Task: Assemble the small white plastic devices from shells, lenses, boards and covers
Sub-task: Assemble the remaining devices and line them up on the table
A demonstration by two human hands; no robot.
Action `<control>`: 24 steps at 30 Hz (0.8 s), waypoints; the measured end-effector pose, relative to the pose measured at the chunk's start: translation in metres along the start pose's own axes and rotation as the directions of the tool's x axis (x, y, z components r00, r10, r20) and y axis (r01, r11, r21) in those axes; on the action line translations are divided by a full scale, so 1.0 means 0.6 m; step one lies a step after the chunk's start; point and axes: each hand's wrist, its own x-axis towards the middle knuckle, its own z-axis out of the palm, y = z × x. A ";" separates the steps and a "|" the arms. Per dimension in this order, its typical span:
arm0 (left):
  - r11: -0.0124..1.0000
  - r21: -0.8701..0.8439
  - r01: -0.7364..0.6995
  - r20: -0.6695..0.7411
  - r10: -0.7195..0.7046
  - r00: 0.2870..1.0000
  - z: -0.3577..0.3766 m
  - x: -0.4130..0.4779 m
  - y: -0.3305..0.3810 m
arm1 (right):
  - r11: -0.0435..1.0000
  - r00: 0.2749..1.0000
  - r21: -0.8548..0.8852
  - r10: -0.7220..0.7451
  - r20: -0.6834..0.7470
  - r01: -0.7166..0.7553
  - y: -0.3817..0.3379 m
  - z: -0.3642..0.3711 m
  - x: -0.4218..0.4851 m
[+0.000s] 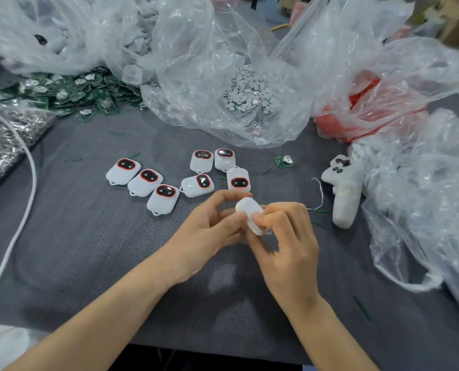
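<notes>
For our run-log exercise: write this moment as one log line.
left hand: grips white device | right hand: pinches white device | table: seven finished devices, one loose circuit board | step: assembling in hand

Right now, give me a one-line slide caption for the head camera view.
Left hand and right hand grip a white device near seven red-ringed units on a grey mat.

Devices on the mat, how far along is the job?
Done: seven devices lie face up, apparently closed. In hand: left hand and right hand grip another shell. Left: a pile of boards and bagged discs await.
</notes>
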 end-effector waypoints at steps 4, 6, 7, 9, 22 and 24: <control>0.990 0.126 -0.060 -0.059 0.068 0.996 0.002 -0.002 -0.001 | 0.958 0.975 0.198 0.183 0.126 -0.205 0.005 -0.001 0.004; 0.966 0.237 -0.108 -0.072 0.128 0.989 0.004 -0.004 -0.003 | 0.836 0.912 0.365 0.379 0.157 -0.410 0.002 -0.007 0.011; 0.943 0.304 -0.136 -0.071 0.165 0.984 0.006 -0.006 -0.004 | 0.783 0.882 0.408 0.438 0.175 -0.470 0.001 -0.008 0.013; 0.868 0.460 -0.189 -0.065 0.245 0.967 0.009 -0.010 -0.005 | 0.789 0.874 0.376 0.444 0.197 -0.486 0.002 -0.009 0.017; 0.577 0.803 -0.148 -0.067 0.333 0.940 0.014 -0.009 0.000 | 0.440 0.694 0.562 0.607 0.388 -0.700 -0.011 -0.014 0.017; 0.485 0.868 -0.105 -0.027 0.258 0.966 0.011 -0.004 0.011 | 0.483 0.638 0.425 0.652 0.409 -0.766 -0.008 -0.018 0.021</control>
